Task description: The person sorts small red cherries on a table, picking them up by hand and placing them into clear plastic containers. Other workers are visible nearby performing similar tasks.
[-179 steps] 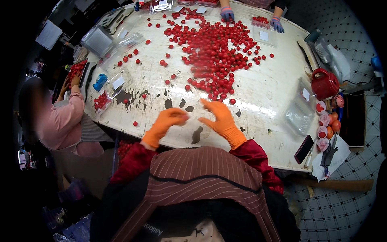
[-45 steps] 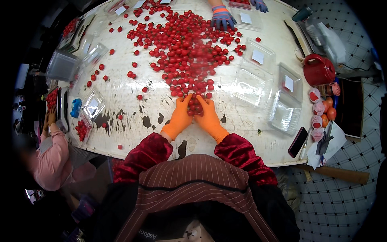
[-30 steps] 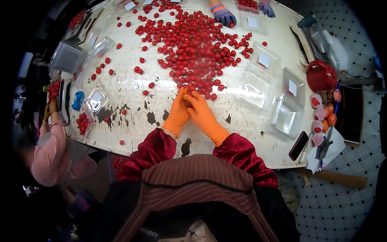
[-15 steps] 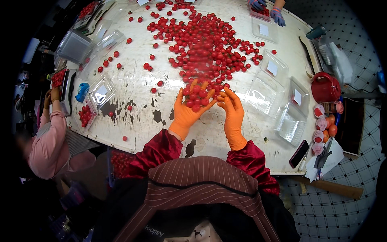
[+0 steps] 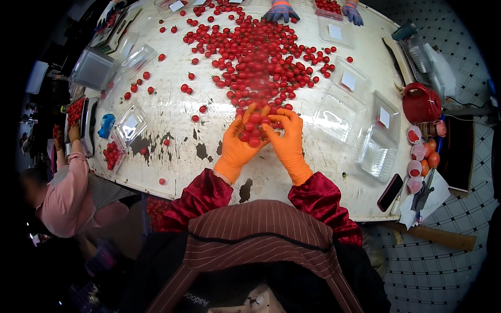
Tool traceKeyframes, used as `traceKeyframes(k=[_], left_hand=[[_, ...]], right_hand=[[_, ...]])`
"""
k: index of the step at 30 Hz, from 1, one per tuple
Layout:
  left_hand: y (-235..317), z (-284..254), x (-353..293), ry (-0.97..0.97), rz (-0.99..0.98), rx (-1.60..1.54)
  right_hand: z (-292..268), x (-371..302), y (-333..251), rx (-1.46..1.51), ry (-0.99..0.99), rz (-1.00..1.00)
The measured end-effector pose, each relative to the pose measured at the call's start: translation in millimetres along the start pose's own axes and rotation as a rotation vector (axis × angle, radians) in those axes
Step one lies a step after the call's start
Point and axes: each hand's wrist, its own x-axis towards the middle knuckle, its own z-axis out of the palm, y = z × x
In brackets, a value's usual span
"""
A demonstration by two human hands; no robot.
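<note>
My left hand, in an orange glove, is cupped palm up around several red cherry tomatoes. Over them reaches my right hand, also gloved in orange, its thumb and fingers closing on a tomato at the right side of the handful. Just beyond my fingers begins a big loose heap of cherry tomatoes, some with green stems. Both hands are above the near middle of the worn white table.
Open clear plastic boxes lie to the right, near a red pot, a phone and net-wrapped fruit. At left are stacked boxes, a blue tape dispenser and a co-worker. Across the table, another person's gloved hand touches the heap.
My right hand has moved left onto the tomatoes in my left palm. A co-worker's gloved hand has come onto the far end of the heap. The whole view has shifted slightly.
</note>
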Motion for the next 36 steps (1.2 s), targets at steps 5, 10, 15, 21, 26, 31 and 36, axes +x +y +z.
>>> traceKeyframes(k=[5, 10, 15, 21, 26, 31, 36], left_hand=[[1, 1, 0, 0.061, -0.03, 0.003], [-6, 6, 7, 0.222, 0.095, 0.224], [-49, 53, 9, 0.297, 0.138, 1.077], [-24, 47, 11, 0.183, 0.414, 1.085], [-10, 59, 8, 0.197, 0.482, 1.769], [-27, 57, 11, 0.083, 0.651, 2.215], [-29, 44, 5, 0.099, 0.612, 2.133]], right_hand=[[13, -8, 20, 0.291, -0.059, 0.171], [28, -21, 16, 1.013, -0.063, 0.593], [36, -25, 4, 1.697, 0.058, 0.862], [0, -10, 19, 2.134, 0.041, 0.869], [-11, -6, 17, 2.186, -0.055, 0.701], [-10, -8, 10, 2.134, -0.148, 0.685], [-16, -13, 4, 2.255, -0.13, 0.809]])
